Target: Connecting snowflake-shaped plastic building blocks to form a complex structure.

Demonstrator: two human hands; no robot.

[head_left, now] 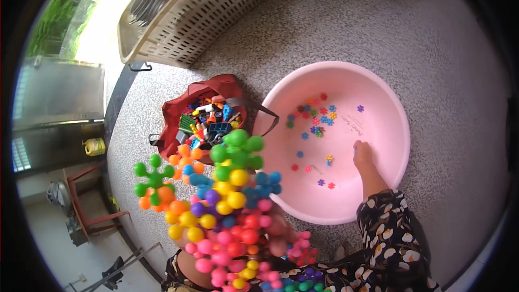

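Observation:
A large cluster of joined toy building pieces with round knobs (232, 200), in green, yellow, orange, blue, purple, red and pink, rises close in front of me. My left hand (278, 233) is closed around it from behind; the cluster hides most of that hand. Inside the pink tub (397, 124), my right hand (365, 157) is low by the right wall with its fingers pinched. A speck of blue shows at those fingertips, its shape mostly hidden. Several small flower-shaped pieces (316, 121) lie scattered over the tub's bottom, mostly left of my right hand.
A red fabric bag (172, 112) full of mixed toy bricks stands left of the tub, its dark strap touching the rim. Beyond it is a cream slotted basket (203, 19). At the left are a yellow container (94, 146) and a reddish frame (75, 200). Speckled floor surrounds the tub.

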